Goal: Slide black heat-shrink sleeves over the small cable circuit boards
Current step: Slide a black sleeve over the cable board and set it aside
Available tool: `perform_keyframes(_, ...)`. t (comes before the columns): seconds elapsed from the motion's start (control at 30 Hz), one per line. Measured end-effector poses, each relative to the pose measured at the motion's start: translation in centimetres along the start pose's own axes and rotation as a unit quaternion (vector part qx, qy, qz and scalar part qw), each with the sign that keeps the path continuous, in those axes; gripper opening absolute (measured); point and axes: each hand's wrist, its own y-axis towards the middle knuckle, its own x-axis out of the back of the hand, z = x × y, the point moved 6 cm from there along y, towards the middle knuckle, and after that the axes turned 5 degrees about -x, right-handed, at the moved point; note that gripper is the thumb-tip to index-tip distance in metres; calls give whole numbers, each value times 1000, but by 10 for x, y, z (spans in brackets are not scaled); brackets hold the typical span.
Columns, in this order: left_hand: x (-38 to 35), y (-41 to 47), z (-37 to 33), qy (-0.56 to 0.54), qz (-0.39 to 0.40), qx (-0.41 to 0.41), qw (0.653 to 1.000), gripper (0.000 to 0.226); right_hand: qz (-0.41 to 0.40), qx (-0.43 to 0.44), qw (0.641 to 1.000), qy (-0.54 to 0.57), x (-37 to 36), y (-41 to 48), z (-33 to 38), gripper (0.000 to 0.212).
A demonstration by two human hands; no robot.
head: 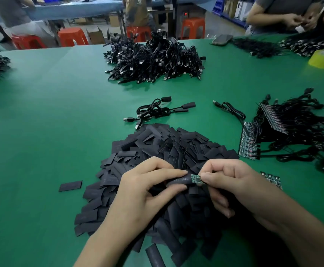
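**Fig. Sleeving a board.** The left hand (pixel 147 189) is pinching a flattened black heat-shrink sleeve (pixel 179 181), while the right hand (pixel 232 182) is pinching a small green cable circuit board (pixel 195 179).

The sleeve's long axis is running 9 to 3 o'clock, with its mouth meeting the board's 9 o'clock end. Both are hovering over the heap of loose black sleeves (pixel 167 147) near the 6 o'clock edge of the green table (pixel 51 112). The sleeve probably needs to slide toward 3 o'clock next.

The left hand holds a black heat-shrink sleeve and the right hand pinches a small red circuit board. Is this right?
No. The head view shows the small circuit board is green, not red. The right hand does pinch it, and the left hand holds the black heat-shrink sleeve.
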Motion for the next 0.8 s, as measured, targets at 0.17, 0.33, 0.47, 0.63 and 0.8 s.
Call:
perform_keyframes(0.17,-6,-4,1,-6,13,1,1000,21,3,-1,999,-35,-4,0,0,27)
perform_keyframes(0.33,-7,-5,2,3,16,-9,1000,20,10,-4,998,-63,-7,0,-1,19)
perform_keyframes(0.47,-2,-4,2,26,1,-13,1000,19,24,6,998,-51,-9,0,1,15)
perform_keyframes(0.63,3,-3,0,31,-20,-13,999,21,-32,65,996,-55,2,-3,9,14)
perform_keyframes(0.8,4,-3,1,32,-37,-10,999,20,-114,120,977,-135,6,-5,14,14)
